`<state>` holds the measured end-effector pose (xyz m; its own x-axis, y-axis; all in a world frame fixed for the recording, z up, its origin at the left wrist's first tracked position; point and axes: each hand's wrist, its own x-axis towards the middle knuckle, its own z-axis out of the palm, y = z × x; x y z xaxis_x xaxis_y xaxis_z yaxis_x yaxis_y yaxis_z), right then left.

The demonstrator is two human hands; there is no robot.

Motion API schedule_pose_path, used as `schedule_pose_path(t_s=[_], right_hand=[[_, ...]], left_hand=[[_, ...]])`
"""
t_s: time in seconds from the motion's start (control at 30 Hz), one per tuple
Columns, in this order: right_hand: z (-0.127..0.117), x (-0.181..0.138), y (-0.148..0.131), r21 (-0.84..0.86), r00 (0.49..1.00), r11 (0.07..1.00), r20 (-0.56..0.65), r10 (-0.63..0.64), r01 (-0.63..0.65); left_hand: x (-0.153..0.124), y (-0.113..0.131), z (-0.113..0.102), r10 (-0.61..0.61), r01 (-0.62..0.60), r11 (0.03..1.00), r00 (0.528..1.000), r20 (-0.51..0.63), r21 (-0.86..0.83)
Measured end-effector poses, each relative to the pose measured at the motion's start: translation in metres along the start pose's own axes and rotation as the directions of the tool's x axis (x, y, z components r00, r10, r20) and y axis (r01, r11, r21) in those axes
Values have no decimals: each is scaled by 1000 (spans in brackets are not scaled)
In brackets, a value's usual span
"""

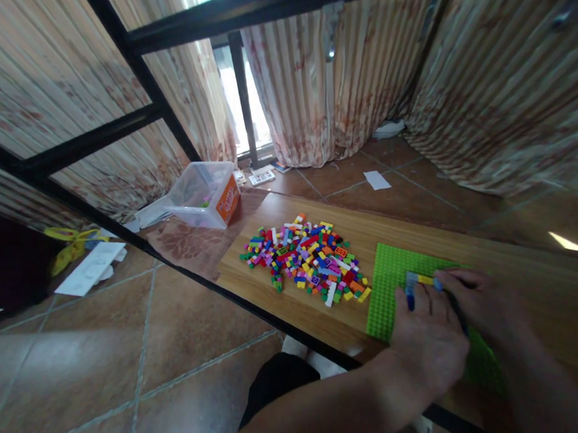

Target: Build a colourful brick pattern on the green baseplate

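A bright green studded baseplate (387, 272) lies on the wooden board. On it, toy bricks form a corner: a dark blue brick (410, 301), a grey-blue brick (411, 279) and a yellow brick (425, 280), with a light blue brick (437, 285) at the right end. My left hand (429, 339) rests over the plate, palm down, its fingers stretched toward the bricks and slightly apart. Coming in from the right, my right hand (480, 295) has its fingertips closed at the light blue brick. The fingers partly cover the bricks, and the right hand is somewhat blurred.
A heap of mixed colourful bricks (312, 255) is spread left of the baseplate on the wooden board (288, 206). Beyond its far left end stands a clear plastic tub (193, 214) with an orange label. Black metal bars (194, 277) cross the view. Curtains (299, 95) hang behind.
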<state>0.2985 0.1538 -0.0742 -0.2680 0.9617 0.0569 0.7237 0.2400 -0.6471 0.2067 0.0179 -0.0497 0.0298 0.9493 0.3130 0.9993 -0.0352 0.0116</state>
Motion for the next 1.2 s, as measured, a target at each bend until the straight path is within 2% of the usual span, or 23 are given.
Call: schedule_pose_path(t_s=[0.1, 0.23, 0.37, 0.5, 0.57, 0.63, 0.73, 0.8, 0.87, 0.93, 1.03, 1.1, 1.2], right_hand=[[1, 0, -1, 23, 999, 999, -22, -25, 26], [1, -2, -6, -4, 993, 997, -80, -83, 83], [-3, -11, -26, -54, 983, 997, -174, -64, 55], [-7, -18, -53, 77, 962, 995, -271, -45, 68], [-6, -21, -64, 130, 955, 990, -295, -19, 59], [0, -27, -74, 157, 958, 984, -286, -33, 81], [17, -43, -90, 195, 963, 950, -169, -212, 243], [31, -56, -98, 178, 933, 916, -29, -360, 359], [43, -67, -104, 104, 904, 902, 42, -425, 420], [52, -73, -107, 10, 888, 891, 77, -453, 453], [60, -73, -107, -73, 883, 883, 109, -456, 464], [62, -71, -108, -61, 885, 887, 125, -449, 459], [60, -67, -108, 45, 895, 901, 106, -433, 431]], left_hand=[[-2, 0, 3, 12, -12, 1000, 1000, 9, 5], [-4, -4, 6, 12, -10, 997, 1000, 24, -73], [-6, -11, -1, -6, 13, 981, 999, 35, -192], [-2, -36, -20, -37, 18, 919, 998, -42, -395], [3, -60, -29, -163, 107, 877, 983, -80, -469], [8, -88, -35, -372, 253, 815, 918, -136, -521], [13, -126, -37, -646, 387, 658, 730, -221, -646], [14, -144, -37, -730, 411, 577, 647, -221, -705], [12, -152, -38, -771, 417, 524, 604, -204, -743], [11, -155, -39, -784, 409, 489, 593, -183, -770], [11, -152, -39, -779, 402, 460, 611, -141, -792], [12, -151, -40, -769, 408, 450, 629, -113, -794], [13, -150, -39, -741, 395, 453, 665, -91, -799]])
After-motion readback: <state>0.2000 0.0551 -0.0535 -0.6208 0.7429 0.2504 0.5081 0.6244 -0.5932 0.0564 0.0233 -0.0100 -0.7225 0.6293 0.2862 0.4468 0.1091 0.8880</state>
